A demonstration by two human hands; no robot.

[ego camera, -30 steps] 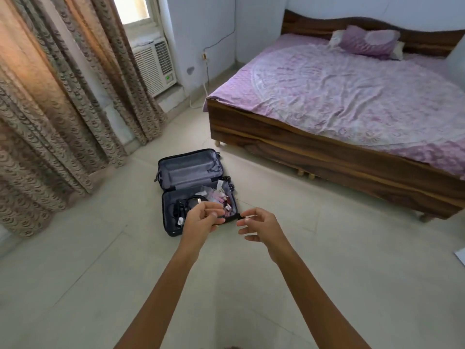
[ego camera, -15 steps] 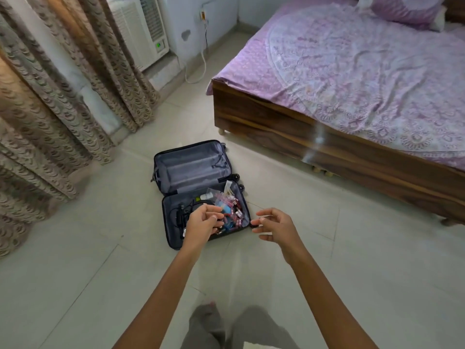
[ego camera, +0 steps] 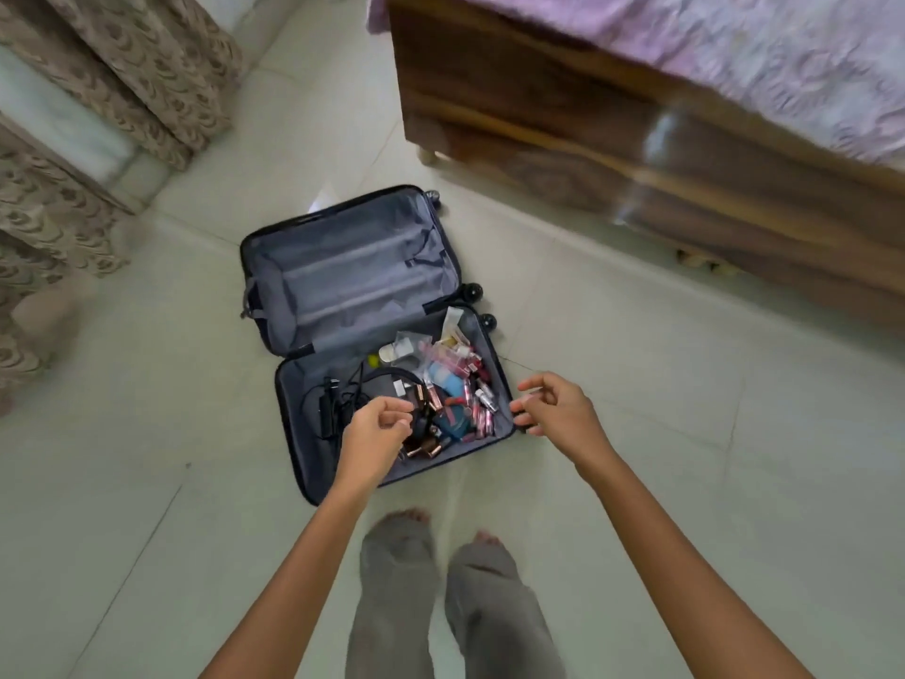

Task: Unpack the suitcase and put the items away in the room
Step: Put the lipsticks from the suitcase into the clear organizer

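Observation:
A small dark suitcase [ego camera: 294, 399] lies open flat on the tiled floor. Its far half is lined grey and holds nothing. The near half holds black cables [ego camera: 338, 399], black headphones [ego camera: 396, 379], a clear pouch of pink and blue cosmetics [ego camera: 453, 384] and several small bottles. My left hand [ego camera: 374, 433] hovers over the near half with fingers loosely curled, holding nothing. My right hand [ego camera: 558, 409] hangs above the suitcase's right edge, fingers relaxed and curled, also holding nothing.
A wooden bed [ego camera: 612, 154] with a purple sheet [ego camera: 734, 51] stands to the right and behind the suitcase. Patterned curtains [ego camera: 98, 90] hang at the left. My grey trouser legs and bare feet [ego camera: 406, 526] stand just before the suitcase.
The view has tilted down and closed in on the suitcase. Both hands have lowered toward its near half; neither has taken hold of anything.

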